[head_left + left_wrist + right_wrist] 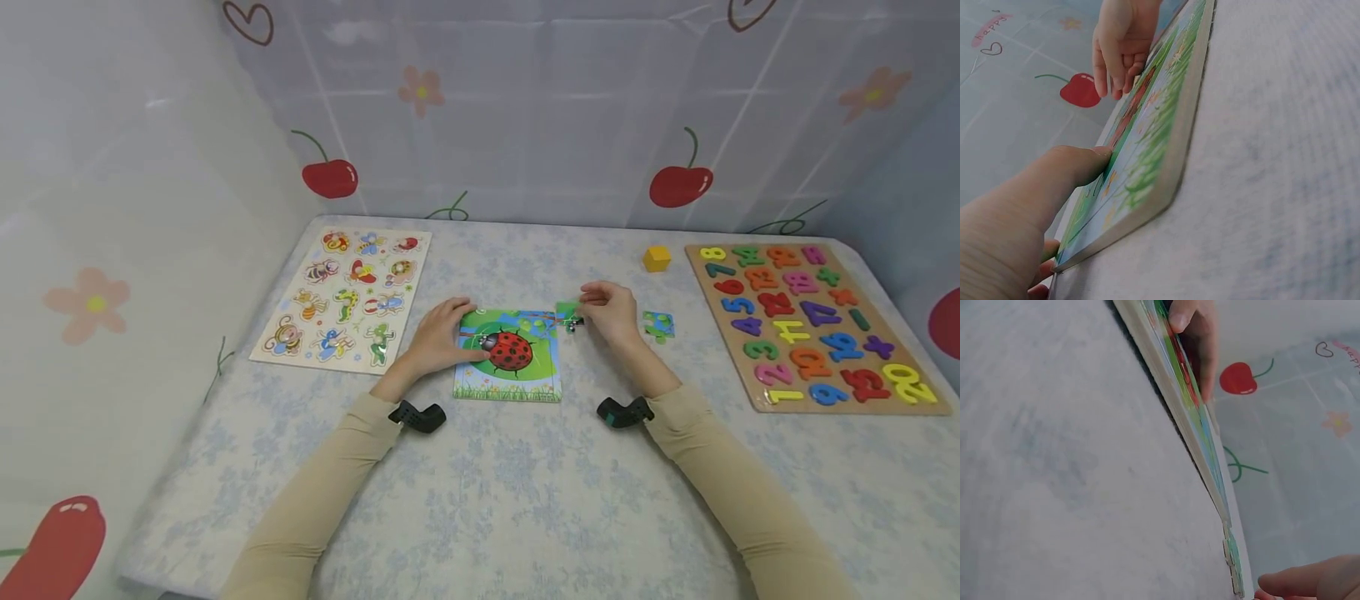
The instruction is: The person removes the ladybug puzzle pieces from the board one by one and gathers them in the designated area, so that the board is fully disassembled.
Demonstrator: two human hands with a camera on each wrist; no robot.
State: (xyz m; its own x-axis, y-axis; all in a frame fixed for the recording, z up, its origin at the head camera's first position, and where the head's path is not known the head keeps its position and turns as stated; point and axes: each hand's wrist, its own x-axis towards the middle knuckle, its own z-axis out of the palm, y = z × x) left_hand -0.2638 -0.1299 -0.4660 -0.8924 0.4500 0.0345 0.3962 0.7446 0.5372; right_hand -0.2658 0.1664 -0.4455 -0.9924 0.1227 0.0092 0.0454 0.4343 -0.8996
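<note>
My left hand (441, 337) holds the left side of a square ladybug puzzle (512, 354), its thumb (1088, 164) on the picture and its other fingers by the edge. The puzzle lies flat on the table and shows a red ladybug on green. Just right of its upper right corner is a small green puzzle piece (566, 312) with a black-and-white detail. My right hand (611, 312) pinches this piece at its right side; the fingertips partly hide it. Another puzzle piece (659, 326), blue and green, lies on the table right of that hand.
An insect puzzle board (341, 300) lies at the left. A wooden number board (810, 329) with colourful numerals lies at the right. A yellow cube (657, 258) sits near the back of the patterned tablecloth (525, 500). Printed curtains (525, 117) hang behind the table.
</note>
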